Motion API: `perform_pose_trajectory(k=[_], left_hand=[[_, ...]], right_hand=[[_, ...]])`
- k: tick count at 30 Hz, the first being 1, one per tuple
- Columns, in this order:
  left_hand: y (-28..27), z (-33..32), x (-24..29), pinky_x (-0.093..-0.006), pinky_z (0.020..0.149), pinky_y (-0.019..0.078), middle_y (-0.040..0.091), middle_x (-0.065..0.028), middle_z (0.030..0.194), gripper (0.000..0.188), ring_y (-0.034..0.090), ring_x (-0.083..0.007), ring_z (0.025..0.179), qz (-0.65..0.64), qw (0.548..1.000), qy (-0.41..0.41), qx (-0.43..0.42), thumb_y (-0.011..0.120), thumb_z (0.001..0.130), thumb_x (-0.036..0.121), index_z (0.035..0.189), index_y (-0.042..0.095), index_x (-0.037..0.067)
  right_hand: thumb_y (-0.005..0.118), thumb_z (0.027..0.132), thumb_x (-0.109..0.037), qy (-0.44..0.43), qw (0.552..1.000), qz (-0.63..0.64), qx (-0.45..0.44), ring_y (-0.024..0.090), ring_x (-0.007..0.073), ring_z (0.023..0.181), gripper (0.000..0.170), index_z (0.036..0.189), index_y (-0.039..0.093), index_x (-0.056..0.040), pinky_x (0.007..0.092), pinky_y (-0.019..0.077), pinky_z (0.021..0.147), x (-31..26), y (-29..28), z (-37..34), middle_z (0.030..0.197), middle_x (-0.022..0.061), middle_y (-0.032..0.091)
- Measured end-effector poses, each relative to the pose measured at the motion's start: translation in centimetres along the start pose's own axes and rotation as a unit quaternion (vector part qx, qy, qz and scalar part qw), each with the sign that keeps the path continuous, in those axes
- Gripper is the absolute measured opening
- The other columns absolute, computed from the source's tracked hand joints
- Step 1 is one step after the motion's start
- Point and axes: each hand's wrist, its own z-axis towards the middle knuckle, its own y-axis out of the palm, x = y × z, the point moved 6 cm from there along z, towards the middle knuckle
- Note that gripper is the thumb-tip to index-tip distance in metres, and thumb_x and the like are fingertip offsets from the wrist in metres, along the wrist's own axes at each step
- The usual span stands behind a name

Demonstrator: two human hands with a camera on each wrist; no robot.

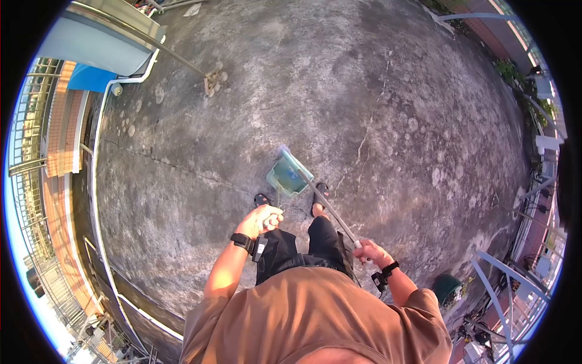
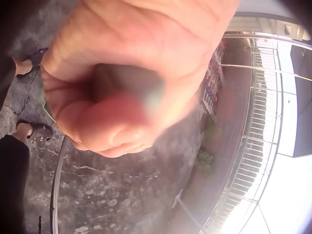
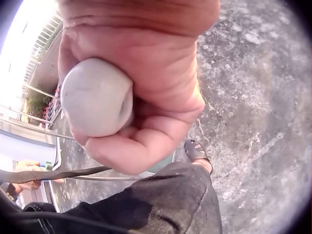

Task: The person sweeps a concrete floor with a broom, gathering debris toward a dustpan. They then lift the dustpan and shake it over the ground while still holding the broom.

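Note:
A translucent green dustpan (image 1: 290, 176) stands on the ground just in front of the feet. My left hand (image 1: 260, 221) grips the end of its thin upright handle; in the left wrist view the curled fingers (image 2: 109, 122) hide most of the handle. My right hand (image 1: 371, 253) holds a long grey pole (image 1: 333, 215) near its upper end, and the pole slants down to the dustpan. Its rounded whitish end (image 3: 95, 97) sticks out of the fist in the right wrist view. The pole's lower end overlaps the dustpan, where its head is hidden.
Rough, stained concrete (image 1: 315, 79) spreads all around, with cracks running through it. Sandalled feet (image 1: 321, 193) flank the dustpan. A white pipe (image 1: 96, 182) runs along the left side. At the right are a dark green pot (image 1: 447, 289) and a metal frame (image 1: 494, 291).

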Motion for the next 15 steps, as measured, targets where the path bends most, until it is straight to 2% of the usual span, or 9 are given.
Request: perform_pose_trajectory(k=[2,4,6,7,8,10,12,14,15], left_hand=[[-1.5,1.3,-1.2,-0.0164,0.032,0.0246,0.042,0.0041,0.055,0.015,0.036,-0.0023,0.040,-0.016,1.000,-0.020,-0.004,0.053,0.082,0.012,0.070,0.049,0.005],[-1.7,0.9,-1.4,-0.0160,0.032,0.0260,0.044,0.0030,0.057,0.012,0.036,-0.0028,0.040,-0.021,0.999,-0.030,-0.014,0.053,0.082,0.011,0.073,0.048,0.004],[-2.3,1.0,-1.7,-0.0166,0.032,0.0274,0.045,0.0022,0.057,0.011,0.037,-0.0034,0.041,-0.015,0.999,-0.027,-0.024,0.054,0.081,0.011,0.074,0.049,0.004],[-2.4,0.9,-1.6,-0.0180,0.033,0.0289,0.044,0.0018,0.055,0.013,0.038,-0.0042,0.040,-0.013,1.000,-0.018,-0.010,0.054,0.081,0.012,0.072,0.050,0.003],[-2.4,0.7,-1.6,-0.0195,0.033,0.0304,0.044,0.0013,0.053,0.015,0.038,-0.0051,0.040,-0.012,1.000,-0.010,0.003,0.055,0.081,0.012,0.071,0.051,0.002],[-2.5,1.0,-1.7,-0.0212,0.033,0.0316,0.046,0.0002,0.053,0.015,0.040,-0.0064,0.040,-0.004,0.999,-0.025,-0.033,0.056,0.080,0.012,0.070,0.052,0.002],[-2.6,0.7,-1.7,-0.0217,0.034,0.0318,0.046,0.0000,0.054,0.015,0.041,-0.0072,0.041,-0.016,0.999,-0.019,-0.048,0.056,0.079,0.012,0.069,0.052,0.002],[-3.0,2.0,-2.3,-0.0225,0.034,0.0323,0.047,-0.0001,0.054,0.015,0.043,-0.0091,0.041,-0.042,0.995,0.002,-0.092,0.056,0.079,0.014,0.068,0.052,0.004],[-3.6,2.6,-3.0,-0.0233,0.039,0.0362,0.048,0.0000,0.056,0.015,0.046,-0.0096,0.046,-0.060,0.990,0.005,-0.125,0.057,0.079,0.016,0.069,0.053,0.006]], right_hand=[[0.061,0.070,-0.011,-0.033,0.997,-0.033,0.068,0.048,0.0106,0.044,0.014,0.073,0.049,-0.0043,0.0255,0.0398,0.038,-0.5,-0.3,-0.7,0.056,0.0002,0.047],[0.061,0.071,-0.009,-0.023,0.988,-0.059,0.143,0.048,0.0133,0.043,0.017,0.074,0.046,-0.0027,0.0292,0.0404,0.038,-0.6,-0.5,-0.7,0.056,0.0031,0.047],[0.060,0.071,-0.009,-0.033,0.980,-0.036,0.191,0.048,0.0142,0.044,0.017,0.074,0.045,-0.0024,0.0298,0.0401,0.039,-1.9,-0.2,-0.5,0.056,0.0039,0.047],[0.061,0.070,-0.012,-0.035,0.976,-0.001,0.214,0.049,0.0130,0.045,0.016,0.071,0.049,-0.0030,0.0284,0.0398,0.043,-2.5,0.0,-0.2,0.055,0.0033,0.050],[0.061,0.070,-0.012,-0.035,0.976,-0.002,0.217,0.049,0.0130,0.045,0.016,0.071,0.049,-0.0030,0.0284,0.0398,0.043,-3.0,0.5,0.7,0.055,0.0033,0.050],[0.061,0.069,-0.014,-0.042,0.965,-0.097,0.241,0.049,0.0133,0.045,0.015,0.067,0.052,-0.0031,0.0284,0.0409,0.043,-3.9,1.0,3.6,0.053,0.0028,0.051],[0.062,0.068,-0.015,-0.056,0.967,-0.105,0.224,0.052,0.0138,0.047,0.015,0.062,0.055,-0.0037,0.0279,0.0410,0.044,-3.5,2.7,7.4,0.051,0.0037,0.053],[0.062,0.067,-0.014,-0.114,0.934,-0.317,0.116,0.054,0.0140,0.049,0.015,0.058,0.057,-0.0030,0.0282,0.0412,0.045,-1.7,6.2,11.9,0.051,0.0054,0.054],[0.060,0.069,-0.014,-0.019,0.957,-0.244,0.153,0.054,0.0137,0.049,0.014,0.060,0.059,-0.0032,0.0279,0.0416,0.046,-0.8,7.8,12.5,0.052,0.0046,0.055]])
